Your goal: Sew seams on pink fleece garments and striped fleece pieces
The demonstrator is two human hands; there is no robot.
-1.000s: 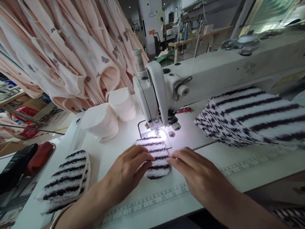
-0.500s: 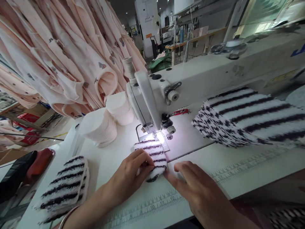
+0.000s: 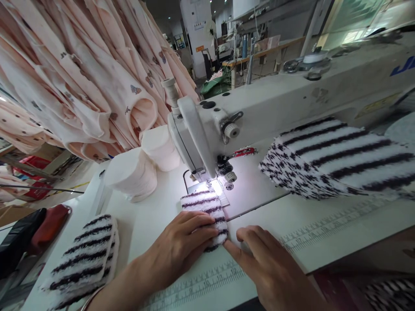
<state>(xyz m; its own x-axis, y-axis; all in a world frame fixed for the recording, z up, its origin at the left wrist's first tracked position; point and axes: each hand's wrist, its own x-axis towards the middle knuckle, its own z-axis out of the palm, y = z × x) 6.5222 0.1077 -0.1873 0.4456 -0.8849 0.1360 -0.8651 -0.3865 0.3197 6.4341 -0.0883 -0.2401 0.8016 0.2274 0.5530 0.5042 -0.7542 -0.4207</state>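
A small rounded piece of fluffy black-and-white striped fabric [image 3: 202,203] lies under the needle area of a sewing machine [image 3: 197,134], lit by the machine's lamp. My left hand [image 3: 183,242] rests on its near part, the fingers stretched out flat across the stripes. On the other side, my right hand [image 3: 264,263] is open, with the index fingertip at the fabric's near right edge and the thumb and other fingers holding nothing. The fabric's near left part is hidden under my left hand.
A tall stack of striped pieces [image 3: 337,155] stands on the right, and a smaller striped pile [image 3: 87,255] lies at the left. Two white fabric stacks [image 3: 129,172] sit behind. Pink garments [image 3: 97,86] hang at the back left. A ruler strip [image 3: 207,280] runs along the table's front.
My left hand has gone from pinched fingers at the fabric to lying flatter across it. My right hand has moved slightly down, its index finger still at the edge.
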